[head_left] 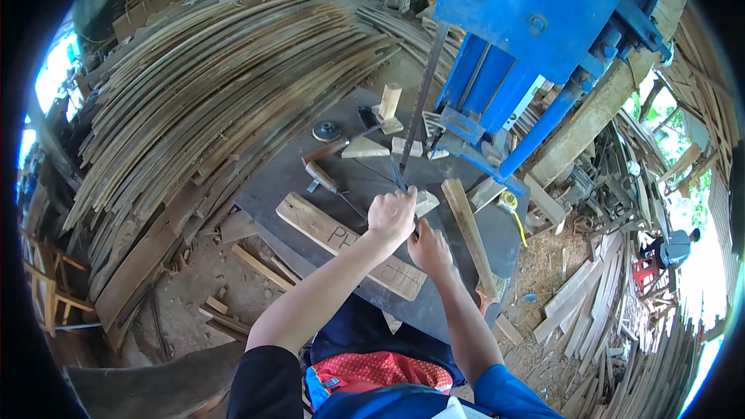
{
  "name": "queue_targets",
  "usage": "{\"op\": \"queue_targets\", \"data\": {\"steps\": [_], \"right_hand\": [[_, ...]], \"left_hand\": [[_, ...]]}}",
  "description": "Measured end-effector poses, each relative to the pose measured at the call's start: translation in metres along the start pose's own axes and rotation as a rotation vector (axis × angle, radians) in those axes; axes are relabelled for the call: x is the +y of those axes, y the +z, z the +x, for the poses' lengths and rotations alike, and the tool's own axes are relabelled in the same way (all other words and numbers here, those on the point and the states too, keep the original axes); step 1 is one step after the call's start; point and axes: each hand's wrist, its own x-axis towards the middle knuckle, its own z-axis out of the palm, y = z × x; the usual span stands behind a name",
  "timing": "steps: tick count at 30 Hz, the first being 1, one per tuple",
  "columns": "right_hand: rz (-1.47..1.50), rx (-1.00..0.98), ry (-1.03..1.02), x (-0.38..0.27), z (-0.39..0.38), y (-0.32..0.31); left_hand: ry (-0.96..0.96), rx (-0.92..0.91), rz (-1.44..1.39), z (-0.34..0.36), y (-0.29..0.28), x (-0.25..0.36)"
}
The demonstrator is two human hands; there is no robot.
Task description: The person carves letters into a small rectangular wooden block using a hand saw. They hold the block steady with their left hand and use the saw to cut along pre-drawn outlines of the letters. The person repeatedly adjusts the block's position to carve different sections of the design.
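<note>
My left hand is closed round a slim dark bar that looks like a file. Its tip points away from me, beside the lower part of the upright saw blade of a blue bandsaw. Whether it touches the blade I cannot tell. Just behind and to the right, my right hand is closed at the bar's near end, which the fingers mostly hide. A small wood block sits right by my hands. Under my forearms lies a thick marked plank on the dark saw table.
Farther left on the table are a wooden-handled tool, a round black disc and wood offcuts. A long shaped wood piece and a yellow tape measure lie right. Stacked boards fill the left; a person sits far right.
</note>
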Motion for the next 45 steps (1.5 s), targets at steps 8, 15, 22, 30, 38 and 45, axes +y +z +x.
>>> {"op": "queue_targets", "data": {"steps": [8, 15, 22, 30, 38, 45], "right_hand": [[-0.039, -0.048, 0.034, 0.007, -0.03, -0.003], [-0.047, -0.071, 0.018, 0.005, -0.055, -0.02], [-0.058, -0.078, -0.012, 0.023, -0.068, -0.022], [-0.066, -0.148, 0.008, 0.009, -0.071, -0.038], [-0.092, -0.198, 0.036, 0.005, -0.067, -0.039], [-0.078, -0.215, 0.137, 0.001, -0.042, -0.035]], "left_hand": [[-0.085, -0.051, -0.032, 0.01, -0.008, -0.018], [-0.033, -0.046, -0.016, -0.005, -0.013, -0.012], [-0.11, -0.119, -0.106, 0.008, -0.024, -0.032], [-0.067, -0.065, -0.08, -0.004, -0.015, -0.035], [-0.031, -0.096, -0.114, -0.006, -0.023, -0.028], [0.043, -0.03, -0.053, 0.006, -0.008, -0.001]]}}
